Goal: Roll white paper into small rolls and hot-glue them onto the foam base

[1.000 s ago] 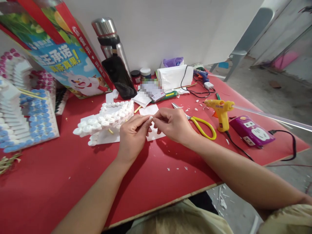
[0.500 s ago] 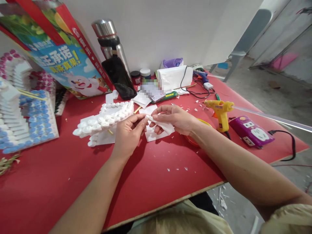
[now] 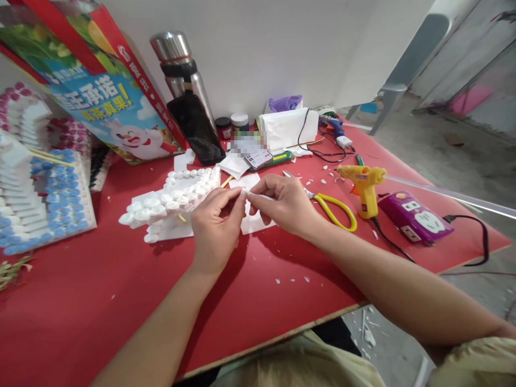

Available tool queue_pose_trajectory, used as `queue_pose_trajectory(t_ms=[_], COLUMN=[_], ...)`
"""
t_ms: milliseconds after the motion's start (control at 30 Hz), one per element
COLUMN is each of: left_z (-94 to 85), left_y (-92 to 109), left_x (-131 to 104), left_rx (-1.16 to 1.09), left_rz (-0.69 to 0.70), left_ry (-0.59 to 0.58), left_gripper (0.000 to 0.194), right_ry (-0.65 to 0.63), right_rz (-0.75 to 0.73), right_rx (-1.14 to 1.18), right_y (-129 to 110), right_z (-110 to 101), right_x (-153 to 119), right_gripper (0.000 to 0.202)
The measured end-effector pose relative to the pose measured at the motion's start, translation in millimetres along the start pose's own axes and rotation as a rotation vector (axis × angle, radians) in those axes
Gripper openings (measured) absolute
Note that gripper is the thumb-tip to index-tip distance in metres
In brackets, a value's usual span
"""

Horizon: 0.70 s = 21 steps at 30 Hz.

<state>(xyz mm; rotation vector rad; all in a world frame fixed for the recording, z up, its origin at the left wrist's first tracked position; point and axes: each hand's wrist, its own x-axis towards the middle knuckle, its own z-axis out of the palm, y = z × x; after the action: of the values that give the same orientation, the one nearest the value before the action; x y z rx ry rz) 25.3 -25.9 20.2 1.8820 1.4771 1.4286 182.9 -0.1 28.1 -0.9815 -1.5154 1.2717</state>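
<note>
Between my two hands is a small strip of white paper (image 3: 261, 197), rolled or folded narrow. My left hand (image 3: 217, 223) pinches its left end between thumb and forefinger. The fingers of my right hand (image 3: 284, 207) close on the strip from the other side. Flat white paper (image 3: 252, 223) lies on the table beneath the hands. Just left of my left hand sits a white model (image 3: 177, 199) edged with rows of white rosettes. Yellow-handled scissors (image 3: 336, 210) lie beside my right hand, their blades partly hidden.
On the red table (image 3: 133, 301), a yellow glue gun (image 3: 365, 185) and purple power socket (image 3: 417, 217) are at right. Behind stand a phone (image 3: 195, 129), steel flask (image 3: 173, 54) and jars. A printed bag (image 3: 108, 102) and blue-rosette model (image 3: 66, 199) are at left.
My right hand has curled closer around the paper, which now looks narrower. The right forearm has shifted slightly down and left, uncovering the yellow scissors.
</note>
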Motion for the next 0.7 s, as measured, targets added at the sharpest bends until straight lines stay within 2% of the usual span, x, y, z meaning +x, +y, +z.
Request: queue_pose_trajectory(t_ms=[133, 233, 300, 400, 500, 600, 700], left_z=[1.9, 3.2, 3.0, 0.8, -2.8, -5.6, -6.9], left_y=[-3.5, -4.6, -4.7, -6.6, -10.1, -11.6, -9.9], left_x=[-2.5, -5.2, -5.9, -3.1, 2.9, 7.1, 7.4], left_rx=[0.122, 0.127, 0.043, -0.232, -0.45, -0.496, -0.419], left_rz=[0.251, 0.33, 0.273, 0.016, -0.201, -0.214, -0.135], left_ry=[0.085, 0.07, 0.032, -0.019, -0.152, -0.263, -0.243], left_gripper=[0.016, 0.023, 0.022, 0.011, 0.012, 0.013, 0.013], right_ry=[-0.001, 0.023, 0.006, -0.114, -0.217, -0.246, -0.206], right_rz=[0.004, 0.013, 0.004, -0.032, -0.063, -0.059, 0.005], right_rx=[0.053, 0.052, 0.025, -0.005, 0.026, 0.064, 0.059], right_y=[1.6, 0.0, -2.1, -3.6, -2.0, -0.6, -1.9], right_z=[1.1, -1.0, -5.6, -15.9, -23.7, -24.0, -20.0], right_x=[0.0, 0.2, 0.6, 2.8, 5.9, 7.5, 7.2], right_gripper=[0.03, 0.026, 0.025, 0.023, 0.024, 0.026, 0.029])
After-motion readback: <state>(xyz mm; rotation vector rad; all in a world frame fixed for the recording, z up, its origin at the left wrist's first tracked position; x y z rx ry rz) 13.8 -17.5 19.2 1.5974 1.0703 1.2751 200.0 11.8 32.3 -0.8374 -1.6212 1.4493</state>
